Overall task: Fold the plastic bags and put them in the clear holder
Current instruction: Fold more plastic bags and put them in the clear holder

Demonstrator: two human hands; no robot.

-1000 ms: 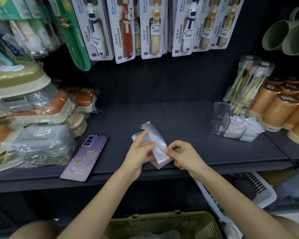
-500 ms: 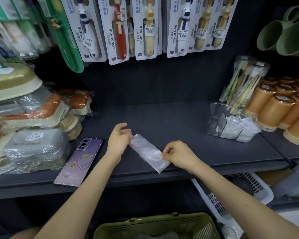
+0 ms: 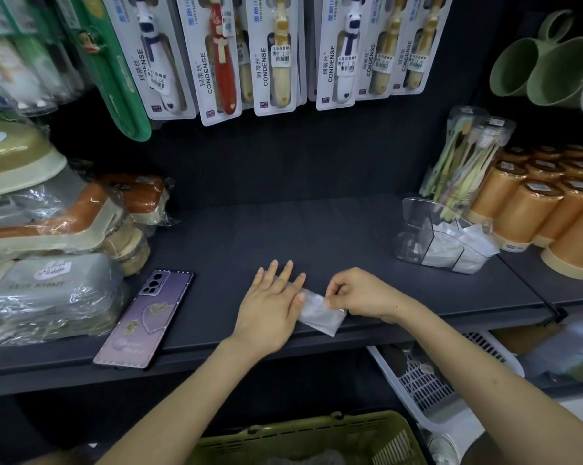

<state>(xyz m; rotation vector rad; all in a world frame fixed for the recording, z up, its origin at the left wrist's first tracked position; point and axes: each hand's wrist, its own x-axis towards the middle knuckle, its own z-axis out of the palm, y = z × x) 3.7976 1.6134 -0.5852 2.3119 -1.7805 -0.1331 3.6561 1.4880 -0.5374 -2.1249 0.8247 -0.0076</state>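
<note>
A clear plastic bag (image 3: pixel 320 313), folded into a narrow strip, lies on the dark shelf (image 3: pixel 317 236) near its front edge. My left hand (image 3: pixel 271 305) lies flat on the strip's left part with straight fingers, hiding that part. My right hand (image 3: pixel 360 293) pinches the strip's right end between thumb and fingers. The clear holder (image 3: pixel 414 233) stands at the right of the shelf, apart from both hands, with folded white bags in its compartments.
A purple phone (image 3: pixel 145 317) lies left of my left hand. Wrapped soap dishes (image 3: pixel 48 263) pile at the far left. Orange cups (image 3: pixel 535 209) and a toothbrush pack (image 3: pixel 464 156) stand behind the holder. A green basket (image 3: pixel 317 437) and a white basket (image 3: pixel 427 387) sit below.
The bag went from held up in both hands to lying on the shelf. My left hand moved from the strip's left end to lie flat on it. My right hand still pinches the right end.
</note>
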